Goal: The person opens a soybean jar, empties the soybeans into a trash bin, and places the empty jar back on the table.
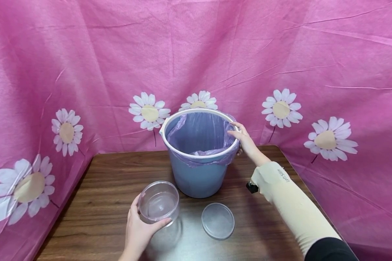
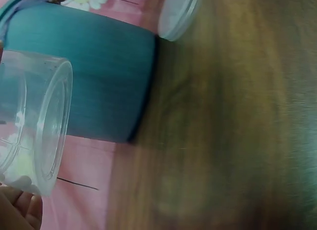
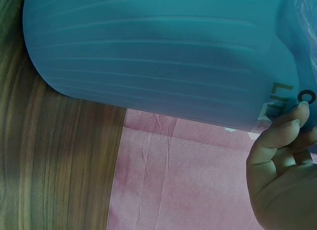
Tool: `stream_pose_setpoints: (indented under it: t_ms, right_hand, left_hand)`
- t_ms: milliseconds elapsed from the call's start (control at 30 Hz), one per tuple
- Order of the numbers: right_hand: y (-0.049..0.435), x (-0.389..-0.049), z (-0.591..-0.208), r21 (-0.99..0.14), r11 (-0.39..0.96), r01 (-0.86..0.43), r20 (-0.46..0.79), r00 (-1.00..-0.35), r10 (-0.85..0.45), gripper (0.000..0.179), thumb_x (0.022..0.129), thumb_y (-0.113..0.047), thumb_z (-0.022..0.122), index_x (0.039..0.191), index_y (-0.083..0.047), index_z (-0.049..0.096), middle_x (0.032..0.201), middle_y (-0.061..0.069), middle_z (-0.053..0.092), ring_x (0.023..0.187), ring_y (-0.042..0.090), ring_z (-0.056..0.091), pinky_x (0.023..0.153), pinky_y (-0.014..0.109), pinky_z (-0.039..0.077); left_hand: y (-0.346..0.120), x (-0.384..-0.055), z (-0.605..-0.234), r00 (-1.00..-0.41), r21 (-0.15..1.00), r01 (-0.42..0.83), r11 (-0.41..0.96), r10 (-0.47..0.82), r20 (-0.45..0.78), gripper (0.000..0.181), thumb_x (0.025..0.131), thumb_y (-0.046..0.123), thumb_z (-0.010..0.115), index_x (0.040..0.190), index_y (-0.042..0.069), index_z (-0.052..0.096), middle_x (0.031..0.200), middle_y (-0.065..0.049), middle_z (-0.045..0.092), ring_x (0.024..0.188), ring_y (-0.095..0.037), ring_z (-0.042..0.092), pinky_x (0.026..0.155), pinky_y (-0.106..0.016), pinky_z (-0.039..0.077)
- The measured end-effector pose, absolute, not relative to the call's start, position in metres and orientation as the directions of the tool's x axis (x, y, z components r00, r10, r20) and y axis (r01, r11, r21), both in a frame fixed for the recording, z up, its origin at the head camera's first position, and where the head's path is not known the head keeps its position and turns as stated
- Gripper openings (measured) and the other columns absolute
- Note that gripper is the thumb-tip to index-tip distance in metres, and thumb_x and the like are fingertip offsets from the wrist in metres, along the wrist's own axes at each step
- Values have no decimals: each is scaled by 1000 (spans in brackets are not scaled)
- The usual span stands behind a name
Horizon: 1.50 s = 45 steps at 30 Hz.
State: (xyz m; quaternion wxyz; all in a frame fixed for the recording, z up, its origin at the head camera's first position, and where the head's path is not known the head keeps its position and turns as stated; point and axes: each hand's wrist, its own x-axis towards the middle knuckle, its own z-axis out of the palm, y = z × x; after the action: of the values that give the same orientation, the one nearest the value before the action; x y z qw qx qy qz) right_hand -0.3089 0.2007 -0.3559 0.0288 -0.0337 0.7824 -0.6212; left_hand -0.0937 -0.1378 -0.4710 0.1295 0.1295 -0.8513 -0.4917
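Note:
My left hand (image 1: pixel 138 230) grips a clear round plastic container (image 1: pixel 160 206) by its sides, thumb toward the front. In the left wrist view the container (image 2: pixel 34 116) is held up off the table beside the bin, and nothing shows inside it. A blue-grey trash bin (image 1: pixel 199 177) with a white rim ring stands upright at the table's back middle. Its thin purple bag (image 1: pixel 227 159) lines the inside and folds over the edge. At the bin's right rim my right hand (image 1: pixel 247 143) holds on, fingers over the top and others curled below on the outside (image 3: pixel 282 170).
A clear round lid (image 1: pixel 217 221) lies flat on the brown wooden table (image 1: pixel 98 203), in front of the bin and right of the container. Pink cloth (image 1: pixel 196 54) with daisies hangs behind the table and along both sides.

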Motion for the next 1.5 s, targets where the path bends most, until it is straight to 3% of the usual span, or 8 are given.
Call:
stream_pose_setpoints:
  t_ms: [200, 367, 533, 700, 967, 1133, 1333, 1500]
  right_hand:
    - [199, -309, -356, -975, 221, -36, 18, -997, -80, 62, 95, -25, 53, 152, -16, 30, 134, 25, 43, 54, 7, 50, 40, 28, 41]
    - [199, -308, -356, -972, 225, -68, 53, -996, -70, 62, 95, -26, 54, 151, -15, 32, 147, 23, 35, 69, 6, 53, 44, 28, 43]
    - [198, -306, -354, -976, 213, -33, 19, -997, -70, 62, 95, -26, 54, 152, -16, 31, 140, 25, 40, 58, 7, 51, 41, 28, 42]
    - [192, -291, -340, -982, 187, -27, 11, -996, -85, 62, 95, -20, 52, 152, -9, 29, 135, 28, 41, 50, 8, 47, 38, 25, 39]
    - [187, -278, -326, -980, 196, -46, 29, -996, -86, 62, 95, -17, 49, 152, -3, 27, 145, 28, 34, 74, 5, 52, 49, 20, 42]
    - [189, -284, -332, -983, 182, -34, 19, -996, -84, 62, 95, -19, 51, 152, -6, 28, 142, 29, 36, 63, 8, 51, 42, 23, 40]
    - [197, -304, -353, -982, 182, -47, 34, -997, -73, 62, 95, -24, 54, 152, -12, 31, 144, 24, 37, 72, 7, 53, 47, 26, 44]
    - [198, -307, -359, -981, 187, -47, 34, -997, -72, 62, 95, -29, 54, 152, -18, 31, 133, 23, 43, 59, 8, 52, 40, 27, 41]
  left_hand:
    - [-136, -94, -488, -941, 859, -113, 499, -331, 68, 123, 48, 47, 97, 148, 13, 35, 142, -19, 47, 132, -38, 45, 103, -56, 39]
    - [-133, -94, -500, -945, 854, -109, 508, -320, 70, 122, 49, 47, 97, 148, 10, 35, 143, -20, 48, 132, -39, 46, 103, -57, 40]
    - [-128, -92, -509, -947, 848, -93, 522, -310, 87, 120, 50, 47, 96, 146, 8, 36, 141, -21, 50, 130, -39, 48, 101, -56, 42]
    - [-123, -91, -516, -949, 829, -99, 551, -303, 88, 121, 50, 51, 95, 146, 8, 35, 139, -22, 50, 128, -40, 49, 98, -57, 44]
    - [-121, -94, -523, -950, 827, -96, 554, -298, 90, 121, 50, 50, 95, 146, 7, 35, 137, -24, 51, 127, -40, 49, 98, -58, 44]
    - [-119, -97, -527, -952, 826, -93, 556, -292, 90, 120, 51, 48, 96, 145, 7, 35, 138, -25, 50, 127, -41, 49, 98, -58, 45]
    - [-117, -99, -530, -953, 844, -86, 530, -290, 85, 121, 51, 44, 97, 145, 3, 34, 140, -24, 48, 129, -42, 47, 102, -59, 42]
    - [-115, -103, -536, -956, 848, -76, 525, -281, 88, 119, 51, 44, 97, 143, 2, 34, 141, -22, 49, 129, -40, 48, 104, -56, 41]
